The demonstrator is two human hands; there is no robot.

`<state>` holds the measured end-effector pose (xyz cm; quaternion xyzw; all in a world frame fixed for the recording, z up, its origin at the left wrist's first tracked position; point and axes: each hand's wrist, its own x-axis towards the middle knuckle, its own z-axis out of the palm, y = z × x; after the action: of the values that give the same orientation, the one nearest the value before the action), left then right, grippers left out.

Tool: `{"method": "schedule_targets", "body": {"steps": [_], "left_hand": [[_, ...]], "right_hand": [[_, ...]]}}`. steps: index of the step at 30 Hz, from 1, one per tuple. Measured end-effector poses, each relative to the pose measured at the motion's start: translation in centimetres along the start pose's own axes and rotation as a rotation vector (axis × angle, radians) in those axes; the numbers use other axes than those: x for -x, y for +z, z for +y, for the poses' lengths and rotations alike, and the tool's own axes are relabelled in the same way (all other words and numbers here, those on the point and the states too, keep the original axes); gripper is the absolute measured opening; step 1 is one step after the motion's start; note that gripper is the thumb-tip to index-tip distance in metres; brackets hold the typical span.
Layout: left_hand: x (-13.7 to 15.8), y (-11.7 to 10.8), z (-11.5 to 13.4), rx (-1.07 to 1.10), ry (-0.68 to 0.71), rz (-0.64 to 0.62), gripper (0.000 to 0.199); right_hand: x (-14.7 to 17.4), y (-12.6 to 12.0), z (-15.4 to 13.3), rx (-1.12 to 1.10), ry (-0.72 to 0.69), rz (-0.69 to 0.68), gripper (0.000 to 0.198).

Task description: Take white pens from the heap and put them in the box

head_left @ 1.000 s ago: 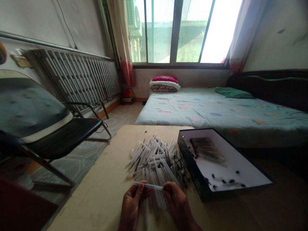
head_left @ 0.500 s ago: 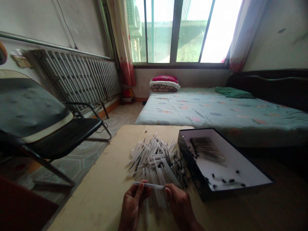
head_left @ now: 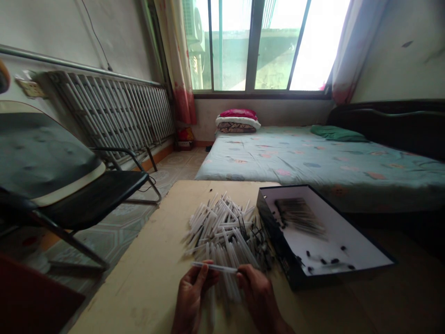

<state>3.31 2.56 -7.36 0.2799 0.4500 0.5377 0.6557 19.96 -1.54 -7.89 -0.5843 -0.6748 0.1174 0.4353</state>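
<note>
Between my two hands lies a translucent white pen barrel (head_left: 222, 267), held almost level over the table. My left hand (head_left: 196, 283) pinches it near its left end with thumb and fingers. At its right end are the closed fingers of my right hand (head_left: 257, 287), which hide that tip; a small part inside them cannot be made out. Just beyond, a heap of similar pen barrels (head_left: 222, 227) covers the table, some lying under my hands. Thin black pieces (head_left: 260, 236), perhaps refills or pen parts, mix in along the heap's right side.
Right of the heap stands a shallow black-edged box (head_left: 368, 246) with a white inside. It holds a bundle of dark thin sticks (head_left: 301, 215) and several small black caps (head_left: 334, 261). A bed (head_left: 295, 157) is behind the table (head_left: 139, 273); a folding chair (head_left: 97, 195) stands left.
Both hands stay nearly in place with the pen barrel between them. The dark tip beside my right fingers is less visible now.
</note>
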Motion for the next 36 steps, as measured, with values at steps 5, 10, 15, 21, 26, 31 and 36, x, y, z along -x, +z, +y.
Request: {"method": "schedule_targets", "body": {"steps": [5, 10, 15, 21, 26, 31, 36], "left_hand": [[-0.1, 0.0, -0.1, 0.033, -0.013, 0.005, 0.027], [-0.1, 0.2, 0.1, 0.027, -0.014, 0.012, 0.029], [-0.1, 0.1, 0.1, 0.092, -0.023, 0.043, 0.028], [-0.5, -0.9, 0.8, 0.255, 0.055, 0.180, 0.025], [-1.4, -2.2, 2.9, 0.330, 0.155, 0.296, 0.019], [-1.2, -0.6, 3.7, 0.248, 0.167, 0.263, 0.020], [-1.2, 3.5, 2.9, -0.070, 0.172, 0.091, 0.023]], "right_hand": [[0.2, 0.3, 0.4, -0.075, -0.012, 0.018, 0.023], [0.0, 0.3, 0.5, -0.119, -0.027, -0.033, 0.015], [-0.3, -0.4, 0.1, -0.051, -0.051, -0.039, 0.016], [-0.7, -3.3, 0.6, 0.046, -0.040, -0.078, 0.020], [-1.3, -5.5, 1.5, 0.002, 0.100, -0.036, 0.024], [-2.5, -4.9, 0.5, 0.233, 0.276, 0.247, 0.028], [-5.3, -3.7, 0.0, 0.579, 0.310, 0.225, 0.025]]}}
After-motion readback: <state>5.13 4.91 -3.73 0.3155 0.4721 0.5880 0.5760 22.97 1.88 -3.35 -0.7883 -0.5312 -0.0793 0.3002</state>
